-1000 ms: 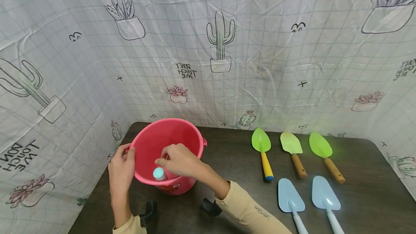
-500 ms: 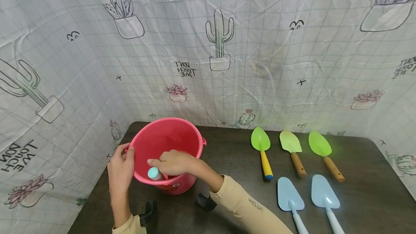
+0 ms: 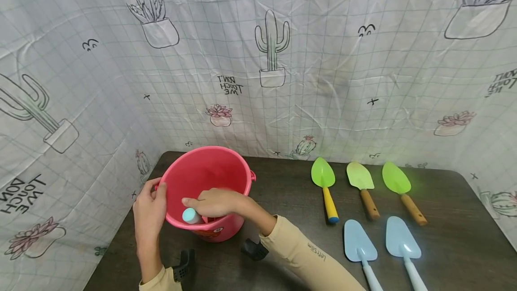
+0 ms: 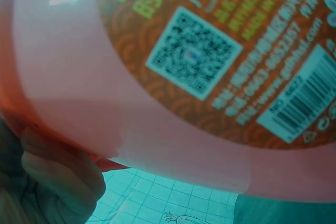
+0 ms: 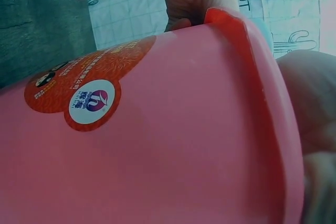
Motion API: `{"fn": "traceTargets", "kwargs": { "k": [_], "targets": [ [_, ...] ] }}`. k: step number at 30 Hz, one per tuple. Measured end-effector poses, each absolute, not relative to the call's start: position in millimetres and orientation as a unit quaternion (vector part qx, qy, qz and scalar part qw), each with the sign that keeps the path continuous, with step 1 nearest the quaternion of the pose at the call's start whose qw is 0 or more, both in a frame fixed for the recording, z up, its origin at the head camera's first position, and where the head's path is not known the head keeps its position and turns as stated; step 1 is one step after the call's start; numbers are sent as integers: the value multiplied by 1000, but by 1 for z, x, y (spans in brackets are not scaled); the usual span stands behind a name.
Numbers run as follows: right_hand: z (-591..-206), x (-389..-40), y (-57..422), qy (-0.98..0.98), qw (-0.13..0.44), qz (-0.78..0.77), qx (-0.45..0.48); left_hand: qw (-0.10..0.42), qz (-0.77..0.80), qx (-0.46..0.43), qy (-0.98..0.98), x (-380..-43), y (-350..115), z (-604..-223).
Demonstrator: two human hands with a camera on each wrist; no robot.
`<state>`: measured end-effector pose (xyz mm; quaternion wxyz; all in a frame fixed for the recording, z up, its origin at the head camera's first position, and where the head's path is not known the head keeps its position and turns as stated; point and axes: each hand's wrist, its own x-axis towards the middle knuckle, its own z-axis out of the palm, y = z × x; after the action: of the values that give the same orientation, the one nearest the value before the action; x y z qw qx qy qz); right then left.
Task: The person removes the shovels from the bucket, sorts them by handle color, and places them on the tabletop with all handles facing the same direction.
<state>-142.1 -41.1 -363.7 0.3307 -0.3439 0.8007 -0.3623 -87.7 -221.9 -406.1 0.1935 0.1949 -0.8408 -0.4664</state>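
A pink bucket [image 3: 218, 165] stands on the dark table, its label showing in both wrist views. My left hand [image 3: 148, 212] grips its rim on the left side, with the thumb inside. My right hand [image 3: 220, 203] reaches over the front rim into the bucket, with one digit extended to the left. Its other fingers are hidden, so their hold cannot be made out. Just below that digit, by the inner front wall, shows the round light-blue end of a white object [image 3: 191, 216]; the lower part is out of sight.
To the right lie three green-bladed trowels, one with a yellow handle [image 3: 330, 205] and two with wooden handles [image 3: 369, 204]. In front of them are two light-blue trowels [image 3: 359, 241]. A cactus-print cloth [image 3: 323, 80] hangs behind the dark table [image 3: 291, 219].
My right hand has moved left and slightly down inside the bucket. The light-blue round end has shifted left along with it. My left hand stays on the rim.
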Motion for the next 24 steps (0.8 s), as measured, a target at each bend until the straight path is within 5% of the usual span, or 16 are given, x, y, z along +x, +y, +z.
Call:
{"fn": "traceTargets", "kwargs": {
  "k": [13, 24],
  "targets": [
    [-368, -151, -38, 756, 373, -412, -346, 191, -467, 194, -841, -88, -223, -407],
    [-369, -154, -36, 774, 314, -434, -337, 190, -467, 198, -840, -89, -222, -407]
  ]
}}
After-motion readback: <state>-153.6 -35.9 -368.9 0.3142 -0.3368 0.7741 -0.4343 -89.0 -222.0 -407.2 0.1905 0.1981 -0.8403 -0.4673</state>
